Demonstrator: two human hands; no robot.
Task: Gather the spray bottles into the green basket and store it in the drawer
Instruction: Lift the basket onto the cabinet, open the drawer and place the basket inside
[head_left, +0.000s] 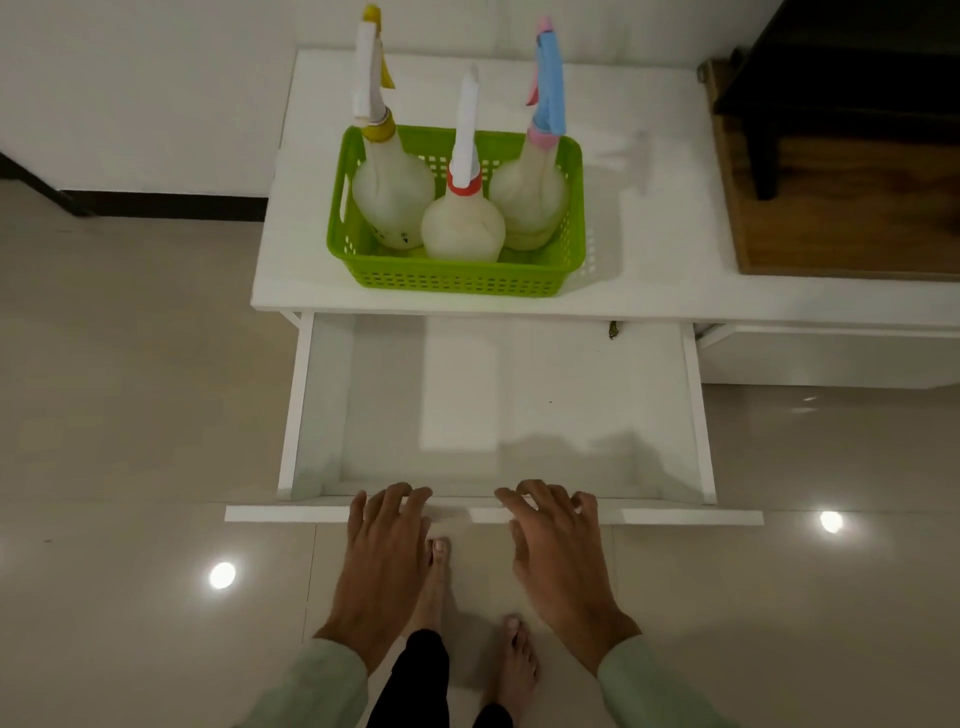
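Observation:
A green basket stands on the white cabinet top. Three whitish spray bottles stand upright inside it: one with a yellow collar at left, one with a red collar in front, one with a pink and blue head at right. Below, the white drawer is pulled far out and holds nothing. My left hand and my right hand rest on the top edge of the drawer front, fingers curled over it.
A dark wooden piece of furniture sits at the right on the cabinet. The glossy tiled floor surrounds the drawer. My bare feet stand just under the drawer front. A small dark speck lies at the drawer's back right.

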